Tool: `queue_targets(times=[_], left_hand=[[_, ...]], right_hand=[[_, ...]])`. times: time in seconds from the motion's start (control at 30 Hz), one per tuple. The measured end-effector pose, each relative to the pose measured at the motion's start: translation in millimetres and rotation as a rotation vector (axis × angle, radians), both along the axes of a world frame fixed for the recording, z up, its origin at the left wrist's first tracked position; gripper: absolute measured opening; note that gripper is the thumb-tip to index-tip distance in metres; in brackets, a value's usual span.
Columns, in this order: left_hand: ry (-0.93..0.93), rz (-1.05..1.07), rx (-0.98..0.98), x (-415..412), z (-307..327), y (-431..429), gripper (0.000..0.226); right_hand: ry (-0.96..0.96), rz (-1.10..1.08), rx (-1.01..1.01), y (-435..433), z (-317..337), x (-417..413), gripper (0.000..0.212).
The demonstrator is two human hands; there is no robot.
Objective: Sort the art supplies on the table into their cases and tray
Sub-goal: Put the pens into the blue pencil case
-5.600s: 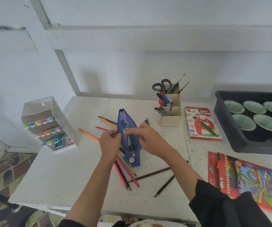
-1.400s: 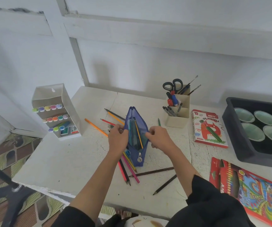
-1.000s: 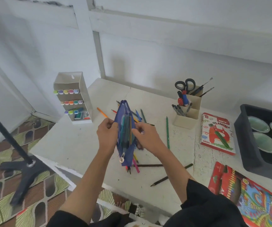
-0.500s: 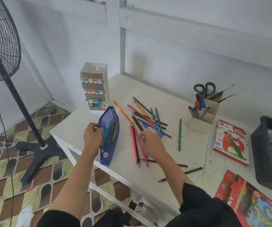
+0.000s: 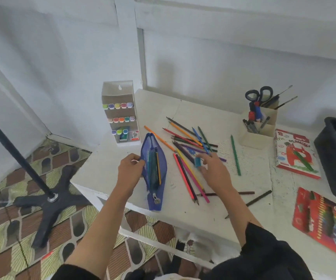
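The fingers of the left hand (image 5: 129, 170) are curled on the left lip of a blue mesh zip pouch (image 5: 161, 178), holding its mouth open. The right hand (image 5: 215, 172) pinches a small teal block (image 5: 198, 163) between thumb and fingertips; what the block is cannot be made out.

Directly under and beyond the right hand lies a fan of loose coloured pencils (image 5: 187, 142), crossing one another on the white tabletop (image 5: 102, 170). A single green pencil (image 5: 235, 156) lies apart to their right. The right forearm crosses a dark brown pencil (image 5: 246, 192) and hides its middle.

Farther out stand a white marker stand (image 5: 120, 114) beyond the pouch, a cream desk organiser (image 5: 260, 132) with scissors and pens, a flat oil pastel box (image 5: 294, 154), a red pencil box (image 5: 325, 219) and a black tray (image 5: 325, 142); the last two are cut off by the right edge. A black fan stand (image 5: 47, 199) is on the floor to the left.

The pouch lies lengthwise from near to far, mouth upward, zip pull at the near end, the far tip towards the marker stand. A few pencils lie inside it along its length.
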State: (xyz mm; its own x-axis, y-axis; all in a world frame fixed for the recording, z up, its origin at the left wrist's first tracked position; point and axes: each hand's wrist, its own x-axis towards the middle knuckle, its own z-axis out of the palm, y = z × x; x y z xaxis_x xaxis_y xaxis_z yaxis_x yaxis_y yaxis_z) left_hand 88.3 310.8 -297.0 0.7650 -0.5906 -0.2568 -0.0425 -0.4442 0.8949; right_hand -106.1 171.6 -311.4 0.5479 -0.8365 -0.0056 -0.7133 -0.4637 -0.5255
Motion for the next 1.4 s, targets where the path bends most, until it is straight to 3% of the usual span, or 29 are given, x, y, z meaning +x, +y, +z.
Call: queue_targets(times=[0.17,0.37,0.43,0.53,0.7,0.8,1.0,1.4], left_hand=[[0.004,-0.100,-0.016,4,4,-1,0.010],[-0.023,-0.143,-0.002,8,5,-2,0.015],[-0.025,-0.166,0.006,11,5,-2,0.014],[-0.043,-0.192,0.030,18,5,2,0.016],[-0.038,-0.203,0.051,25,4,9,0.014],[-0.035,-0.202,0.045,26,5,10,0.012],[-0.018,-0.185,0.054,24,5,9,0.010],[-0.011,-0.129,0.043,11,5,1,0.014]], right_hand=[[-0.294,0.085,-0.009,34,37,28,0.033],[-0.084,0.250,-0.090,73,39,71,0.049],[-0.133,0.220,-0.059,73,34,67,0.049],[-0.257,-0.021,-0.036,57,22,45,0.035],[-0.063,-0.252,-0.003,17,0,4,0.026],[0.036,-0.224,0.010,-2,-4,2,0.030],[0.384,-0.137,-0.172,-18,-15,11,0.024],[0.391,-0.094,-0.230,-29,-12,6,0.012]])
